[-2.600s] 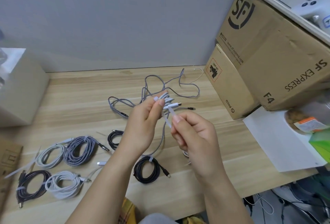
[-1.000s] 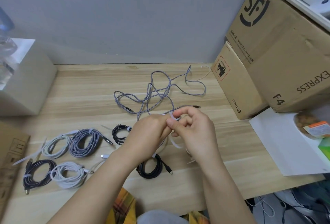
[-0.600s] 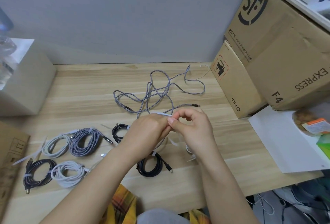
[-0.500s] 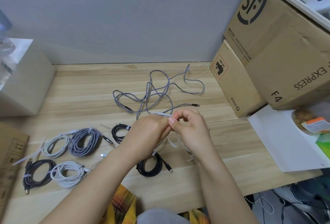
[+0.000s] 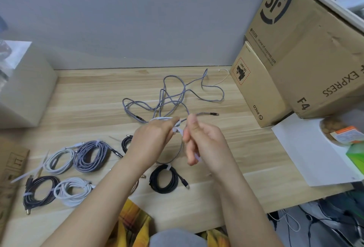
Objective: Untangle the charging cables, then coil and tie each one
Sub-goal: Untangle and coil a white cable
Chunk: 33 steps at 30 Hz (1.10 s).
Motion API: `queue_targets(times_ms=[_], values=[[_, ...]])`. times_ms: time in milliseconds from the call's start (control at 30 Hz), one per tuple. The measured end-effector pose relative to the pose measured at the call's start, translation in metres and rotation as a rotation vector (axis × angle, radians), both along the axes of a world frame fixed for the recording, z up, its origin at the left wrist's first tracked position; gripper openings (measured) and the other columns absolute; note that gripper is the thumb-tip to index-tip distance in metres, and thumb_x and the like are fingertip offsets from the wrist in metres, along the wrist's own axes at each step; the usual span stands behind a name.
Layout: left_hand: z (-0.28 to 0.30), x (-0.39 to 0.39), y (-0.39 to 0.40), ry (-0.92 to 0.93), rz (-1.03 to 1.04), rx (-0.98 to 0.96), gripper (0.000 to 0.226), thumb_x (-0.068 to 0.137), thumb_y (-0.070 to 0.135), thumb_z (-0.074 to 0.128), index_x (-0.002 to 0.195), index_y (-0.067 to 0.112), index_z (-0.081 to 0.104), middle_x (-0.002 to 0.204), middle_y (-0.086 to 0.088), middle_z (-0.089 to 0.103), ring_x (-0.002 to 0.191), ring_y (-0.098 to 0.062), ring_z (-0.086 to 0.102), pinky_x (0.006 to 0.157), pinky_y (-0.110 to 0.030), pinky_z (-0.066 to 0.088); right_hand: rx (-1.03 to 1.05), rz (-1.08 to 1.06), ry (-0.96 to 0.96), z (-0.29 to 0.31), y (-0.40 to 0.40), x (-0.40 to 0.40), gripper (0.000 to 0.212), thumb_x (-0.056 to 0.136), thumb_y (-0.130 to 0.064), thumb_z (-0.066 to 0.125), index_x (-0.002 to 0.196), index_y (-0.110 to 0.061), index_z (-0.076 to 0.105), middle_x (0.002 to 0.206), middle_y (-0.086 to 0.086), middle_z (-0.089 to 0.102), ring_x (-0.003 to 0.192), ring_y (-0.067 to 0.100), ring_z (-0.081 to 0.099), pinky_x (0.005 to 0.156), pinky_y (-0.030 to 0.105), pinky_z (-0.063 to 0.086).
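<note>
**A tie drawn tight on another charging cable**

The right hand point(image 5: 202, 144), half a second earlier pressed against the left hand point(image 5: 153, 140), had pulled away, pinching the white tie point(image 5: 178, 129) and apparently cinching it. The left hand gripped the gray coiled cable point(image 5: 173, 157) hanging just beneath both hands; the tangled gray cable point(image 5: 177, 97) lay beyond on the table point(image 5: 88, 93).

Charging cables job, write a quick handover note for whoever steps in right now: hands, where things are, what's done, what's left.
Left hand grips a coiled white cable. Right hand pinches the white tie wrapped around it.
Done: six tied coils on the table: white, grey braided, black, white, a small black one partly hidden, black.
Left: finish this tie, then untangle, coil and tie the loose grey cable behind the hands.
</note>
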<state>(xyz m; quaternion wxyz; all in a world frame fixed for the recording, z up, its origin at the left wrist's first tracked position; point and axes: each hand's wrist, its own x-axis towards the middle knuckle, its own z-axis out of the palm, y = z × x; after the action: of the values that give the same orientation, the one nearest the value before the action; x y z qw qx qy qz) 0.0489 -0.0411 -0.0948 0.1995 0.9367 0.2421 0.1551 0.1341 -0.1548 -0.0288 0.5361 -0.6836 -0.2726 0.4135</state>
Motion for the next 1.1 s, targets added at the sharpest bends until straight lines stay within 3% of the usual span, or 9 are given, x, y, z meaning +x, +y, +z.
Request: queue_targets(times_ms=[100,233,400,567,667,800,933,1033,1100], values=[[0.005,0.0,0.0,-0.019,-0.017,0.063,0.041,0.085,0.032,0.04,0.108,0.011,0.066,0.081,-0.007,0.071,0.07,-0.029,0.067,0.043,-0.032,0.049,-0.216,0.036,-0.054,-0.021,0.003,0.006,0.035,0.089,-0.041,0.058,0.069,-0.016,0.043,0.035,-0.003,0.042,0.036,0.014,0.049,0.053,0.027,0.04],[0.004,-0.003,0.001,-0.003,-0.005,0.131,0.041,0.083,0.03,0.039,0.111,0.013,0.064,0.075,-0.005,0.07,0.062,-0.027,0.067,0.038,-0.031,0.048,-0.184,0.078,0.135,-0.025,0.003,0.008,0.014,0.094,-0.011,0.053,0.082,-0.015,0.046,0.054,0.001,0.049,0.04,0.011,0.051,0.042,0.021,0.042],[0.014,-0.004,-0.004,-0.118,0.044,0.047,0.037,0.084,0.022,0.05,0.117,0.01,0.064,0.085,-0.01,0.072,0.071,-0.03,0.068,0.048,-0.033,0.047,-0.069,0.007,0.103,-0.038,0.002,0.006,0.033,0.092,0.013,0.04,0.082,-0.012,0.059,0.076,0.004,0.059,0.054,0.004,0.06,0.06,0.016,0.053],[0.021,0.0,-0.008,-0.172,-0.019,0.102,0.041,0.082,0.026,0.039,0.112,0.012,0.064,0.065,0.002,0.063,0.057,-0.025,0.062,0.041,-0.029,0.045,-0.058,0.035,0.025,-0.044,0.007,0.002,0.03,0.098,-0.003,0.04,0.077,-0.013,0.058,0.068,-0.001,0.057,0.05,0.007,0.048,0.052,0.017,0.043],[0.018,0.002,-0.01,-0.144,-0.045,0.109,0.04,0.086,0.027,0.04,0.118,0.015,0.061,0.07,0.001,0.065,0.063,-0.024,0.063,0.045,-0.03,0.046,-0.012,-0.001,0.08,-0.044,0.007,0.004,0.034,0.098,0.0,0.038,0.072,-0.01,0.057,0.062,0.0,0.055,0.046,0.003,0.047,0.049,0.015,0.042],[0.019,0.008,-0.013,-0.085,0.066,-0.259,0.037,0.1,0.031,0.036,0.136,0.025,0.044,0.101,-0.003,0.068,0.098,-0.026,0.059,0.072,-0.031,0.04,0.031,-0.1,0.137,-0.048,0.008,-0.002,0.032,0.097,0.001,0.038,0.069,-0.009,0.048,0.055,-0.002,0.042,0.039,0.002,0.029,0.04,0.013,0.025],[0.024,0.009,-0.009,-0.134,0.08,-0.47,0.029,0.097,0.022,0.041,0.125,0.017,0.048,0.093,-0.005,0.069,0.092,-0.024,0.06,0.074,-0.031,0.039,0.019,-0.138,0.054,-0.047,0.011,-0.006,0.032,0.093,-0.008,0.046,0.063,-0.018,0.046,0.055,-0.005,0.035,0.041,0.001,0.024,0.039,0.011,0.021],[0.023,0.008,-0.011,-0.142,0.072,-0.538,0.019,0.096,0.016,0.042,0.114,0.016,0.046,0.086,-0.004,0.067,0.087,-0.023,0.059,0.069,-0.026,0.039,0.051,-0.179,0.086,-0.043,0.013,-0.006,0.021,0.076,-0.021,0.049,0.055,-0.022,0.045,0.049,-0.013,0.036,0.04,0.001,0.024,0.039,0.01,0.02],[0.022,0.007,-0.013,-0.162,0.076,-0.585,0.013,0.097,0.015,0.041,0.109,0.015,0.045,0.085,-0.005,0.065,0.086,-0.024,0.058,0.071,-0.028,0.042,0.077,-0.186,0.118,-0.042,0.013,-0.007,0.02,0.075,-0.018,0.05,0.056,-0.021,0.045,0.046,-0.014,0.035,0.038,0.001,0.026,0.038,0.009,0.022]])
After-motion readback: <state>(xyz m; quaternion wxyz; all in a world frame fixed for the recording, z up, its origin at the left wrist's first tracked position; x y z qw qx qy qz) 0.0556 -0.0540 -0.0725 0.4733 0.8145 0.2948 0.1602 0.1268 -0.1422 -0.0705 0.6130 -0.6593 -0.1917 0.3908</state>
